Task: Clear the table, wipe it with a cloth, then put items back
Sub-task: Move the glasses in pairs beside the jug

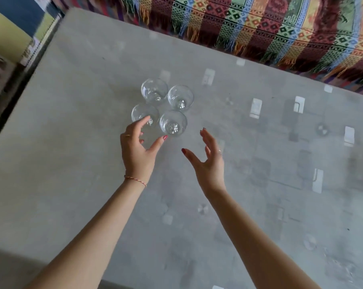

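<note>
2 bare forearms enter from the near edge of the bench and reach toward its middle. Left hand: fingers spread and lightly curved, grasping nothing; forefinger tip lies over the rim of the near-left glass, actual contact cannot be told. A thin cord bracelet sits on that wrist. Right hand: fingers released and splayed, palm turned inward, apart from the glasses. 4 clear stemmed glasses stand upright in a tight 2-by-2 cluster at mid-bench, toward the far edge: near-right glass, far-left glass, far-right glass. A striped fringed blanket lies beyond the far edge.
</note>
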